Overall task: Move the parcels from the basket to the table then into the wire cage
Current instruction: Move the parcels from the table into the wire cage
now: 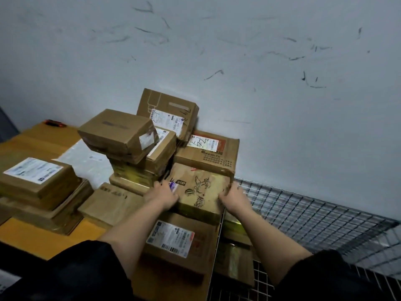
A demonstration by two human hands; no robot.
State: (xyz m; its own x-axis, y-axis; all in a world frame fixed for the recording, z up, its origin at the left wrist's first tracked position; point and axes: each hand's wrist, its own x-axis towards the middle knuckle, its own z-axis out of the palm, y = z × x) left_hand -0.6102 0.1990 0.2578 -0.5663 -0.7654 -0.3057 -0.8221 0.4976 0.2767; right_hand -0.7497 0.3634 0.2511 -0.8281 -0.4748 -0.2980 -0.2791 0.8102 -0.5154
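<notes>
While both arms reach forward, I see my left hand (163, 195) gripping the left edge of a flat brown cardboard parcel with a black cartoon drawing (200, 190), and my right hand (233, 197) clasping its right edge. The parcel sits on other boxes at the right end of the yellow tabletop (43, 237), just beside the grey wire cage (314, 216). Behind it, more brown labelled cartons (138, 135) are stacked against the scuffed white wall (260, 61).
</notes>
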